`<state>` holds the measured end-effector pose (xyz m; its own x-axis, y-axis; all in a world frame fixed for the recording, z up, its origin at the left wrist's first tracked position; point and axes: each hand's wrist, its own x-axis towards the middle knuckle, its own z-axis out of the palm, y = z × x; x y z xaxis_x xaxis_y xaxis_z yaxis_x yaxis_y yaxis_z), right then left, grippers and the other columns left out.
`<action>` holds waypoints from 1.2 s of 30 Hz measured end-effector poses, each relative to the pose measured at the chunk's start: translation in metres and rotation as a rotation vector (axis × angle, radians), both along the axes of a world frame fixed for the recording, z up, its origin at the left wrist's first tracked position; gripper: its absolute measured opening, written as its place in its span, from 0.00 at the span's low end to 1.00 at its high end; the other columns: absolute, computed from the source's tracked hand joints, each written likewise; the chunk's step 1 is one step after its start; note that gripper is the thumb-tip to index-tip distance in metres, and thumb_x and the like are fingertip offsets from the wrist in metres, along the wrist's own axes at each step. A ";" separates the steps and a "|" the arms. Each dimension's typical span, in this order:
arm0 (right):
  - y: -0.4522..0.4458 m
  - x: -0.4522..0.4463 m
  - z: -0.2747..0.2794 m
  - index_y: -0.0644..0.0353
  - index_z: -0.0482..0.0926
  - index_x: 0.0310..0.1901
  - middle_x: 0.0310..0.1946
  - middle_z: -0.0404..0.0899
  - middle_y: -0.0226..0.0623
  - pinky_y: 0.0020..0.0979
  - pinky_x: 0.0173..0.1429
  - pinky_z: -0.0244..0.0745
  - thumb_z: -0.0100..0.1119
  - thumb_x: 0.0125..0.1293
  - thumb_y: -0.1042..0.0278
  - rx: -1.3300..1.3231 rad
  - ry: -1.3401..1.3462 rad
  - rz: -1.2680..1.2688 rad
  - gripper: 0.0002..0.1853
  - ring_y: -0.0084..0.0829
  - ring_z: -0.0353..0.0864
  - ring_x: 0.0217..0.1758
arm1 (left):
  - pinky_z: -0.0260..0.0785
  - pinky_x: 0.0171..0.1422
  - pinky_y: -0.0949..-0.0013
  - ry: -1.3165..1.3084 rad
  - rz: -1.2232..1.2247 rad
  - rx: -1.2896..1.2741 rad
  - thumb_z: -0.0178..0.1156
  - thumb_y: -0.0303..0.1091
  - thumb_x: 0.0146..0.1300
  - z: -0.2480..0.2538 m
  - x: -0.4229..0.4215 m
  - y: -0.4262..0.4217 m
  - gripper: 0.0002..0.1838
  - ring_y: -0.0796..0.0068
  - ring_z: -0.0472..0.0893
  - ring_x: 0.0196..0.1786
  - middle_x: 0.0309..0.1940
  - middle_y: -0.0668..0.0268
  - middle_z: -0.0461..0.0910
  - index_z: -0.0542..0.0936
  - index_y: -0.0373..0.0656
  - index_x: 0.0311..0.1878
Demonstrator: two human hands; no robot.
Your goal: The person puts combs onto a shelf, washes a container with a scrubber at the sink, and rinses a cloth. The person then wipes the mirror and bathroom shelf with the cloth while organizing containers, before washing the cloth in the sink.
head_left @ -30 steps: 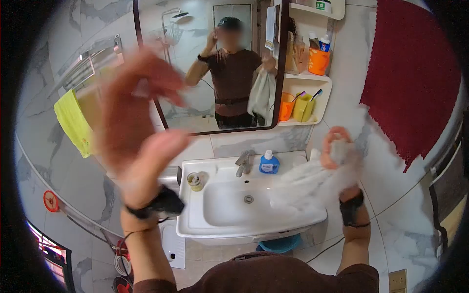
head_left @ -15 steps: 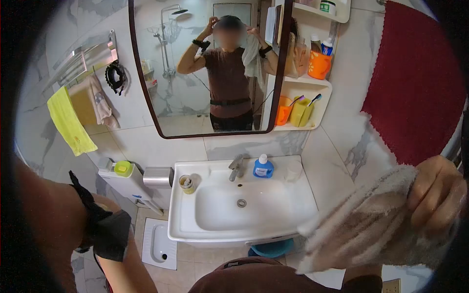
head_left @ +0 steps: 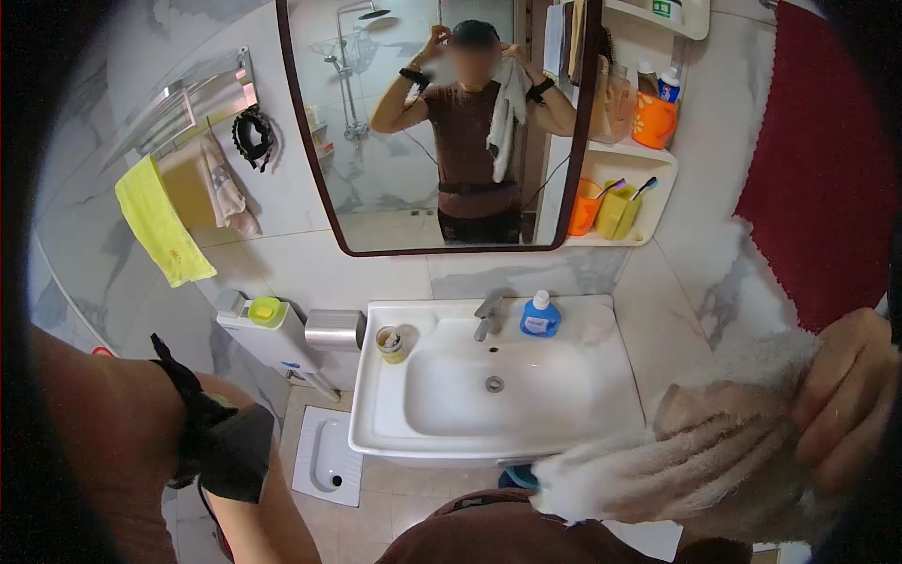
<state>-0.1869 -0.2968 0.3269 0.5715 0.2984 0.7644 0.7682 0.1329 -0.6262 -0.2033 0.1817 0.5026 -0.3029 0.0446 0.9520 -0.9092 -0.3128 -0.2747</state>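
Observation:
A light, fluffy cloth hangs from my right hand, whose fingers are bent round it at the right edge, close to the camera. My left hand is raised at the left edge; its fingers lie outside the view, above the black wrist strap. In the mirror both hands are up beside the head, with the cloth hanging at one side. The white sink with its tap lies below the mirror, between my arms.
A blue bottle and a small jar stand on the sink's rim. Shelves with cups are right of the mirror. A yellow towel hangs left, a dark red cloth right. A squat toilet is below.
Both hands have risen to the head from in front of the sink, the right one carrying the cloth. Since the middle frame the view has shifted slightly and the cloth hangs a little lower.

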 end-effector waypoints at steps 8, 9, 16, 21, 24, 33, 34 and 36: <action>0.033 0.016 -0.085 0.61 0.64 0.58 0.31 0.73 0.44 0.29 0.23 0.67 0.47 0.66 0.56 -0.028 0.317 -0.019 0.24 0.31 0.71 0.18 | 0.63 0.49 0.63 -0.009 -0.009 0.004 0.62 0.37 0.52 0.003 -0.002 0.009 0.27 0.68 0.73 0.46 0.46 0.58 0.74 0.71 0.36 0.55; 0.031 0.015 -0.083 0.62 0.64 0.58 0.31 0.73 0.44 0.29 0.23 0.68 0.47 0.66 0.56 -0.037 0.310 -0.023 0.24 0.31 0.71 0.18 | 0.62 0.49 0.63 -0.008 -0.008 0.004 0.61 0.37 0.52 0.003 -0.002 0.011 0.27 0.68 0.73 0.46 0.46 0.58 0.74 0.71 0.36 0.55; 0.012 -0.002 -0.016 0.63 0.64 0.58 0.32 0.74 0.45 0.31 0.25 0.69 0.48 0.65 0.56 -0.078 0.091 0.051 0.24 0.33 0.72 0.19 | 0.61 0.50 0.62 -0.002 -0.002 0.026 0.60 0.37 0.53 0.009 -0.002 0.014 0.26 0.67 0.73 0.47 0.47 0.57 0.73 0.70 0.37 0.55; -0.001 -0.021 0.048 0.63 0.64 0.58 0.33 0.74 0.46 0.32 0.26 0.70 0.48 0.65 0.57 -0.106 -0.108 0.152 0.24 0.33 0.73 0.20 | 0.61 0.51 0.61 -0.003 -0.016 0.025 0.59 0.37 0.53 0.009 0.001 0.015 0.26 0.67 0.73 0.47 0.47 0.57 0.73 0.70 0.37 0.55; -0.005 -0.028 0.077 0.64 0.64 0.58 0.33 0.74 0.46 0.32 0.26 0.71 0.49 0.65 0.57 -0.127 -0.187 0.216 0.25 0.34 0.73 0.20 | 0.60 0.52 0.60 -0.002 -0.023 0.016 0.58 0.37 0.53 0.007 0.002 0.016 0.26 0.66 0.72 0.47 0.47 0.57 0.73 0.70 0.38 0.55; -0.001 -0.029 0.134 0.65 0.63 0.58 0.35 0.75 0.48 0.34 0.28 0.73 0.50 0.64 0.57 -0.192 -0.264 0.428 0.25 0.35 0.75 0.22 | 0.59 0.53 0.58 0.005 -0.021 0.024 0.56 0.38 0.54 0.013 0.001 0.016 0.25 0.65 0.72 0.48 0.48 0.56 0.72 0.70 0.38 0.55; -0.001 -0.027 0.138 0.65 0.63 0.58 0.35 0.75 0.48 0.34 0.28 0.73 0.50 0.64 0.57 -0.197 -0.263 0.455 0.25 0.36 0.75 0.22 | 0.59 0.54 0.58 0.005 -0.021 0.025 0.56 0.38 0.55 0.015 0.001 0.016 0.25 0.65 0.72 0.48 0.48 0.56 0.72 0.70 0.38 0.55; 0.000 -0.023 0.146 0.66 0.63 0.58 0.36 0.75 0.48 0.35 0.28 0.74 0.50 0.64 0.57 -0.205 -0.257 0.500 0.25 0.36 0.75 0.22 | 0.59 0.54 0.58 -0.005 -0.026 0.030 0.56 0.38 0.55 0.014 -0.002 0.014 0.25 0.64 0.72 0.49 0.48 0.56 0.72 0.70 0.38 0.56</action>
